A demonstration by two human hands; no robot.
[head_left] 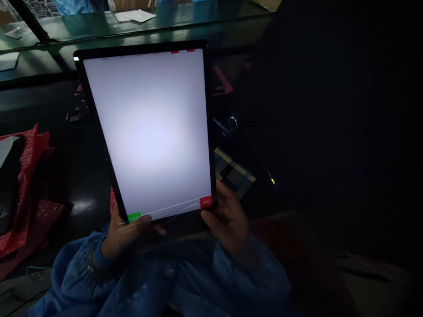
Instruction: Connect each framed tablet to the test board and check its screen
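A large tablet (pixel 148 132) with a black frame is held upright in front of me, its screen lit almost all white. Small red marks show at its top edge, with a green block at the lower left and a red block at the lower right. My left hand (pixel 122 233) grips the lower left corner, thumb over the bottom edge by the green block. At the lower right corner, my right hand (pixel 229 222) holds the frame, its thumb just under the red block. Fingers behind the tablet are partly hidden.
Red bubble wrap (pixel 29 176) with a dark flat device (pixel 11 185) lies at the left. Right of the tablet are a taped card (pixel 234 171), a pen (pixel 221 126) and a round shiny object (pixel 233 123). White papers (pixel 135 16) lie on a far ledge. The right side is very dark.
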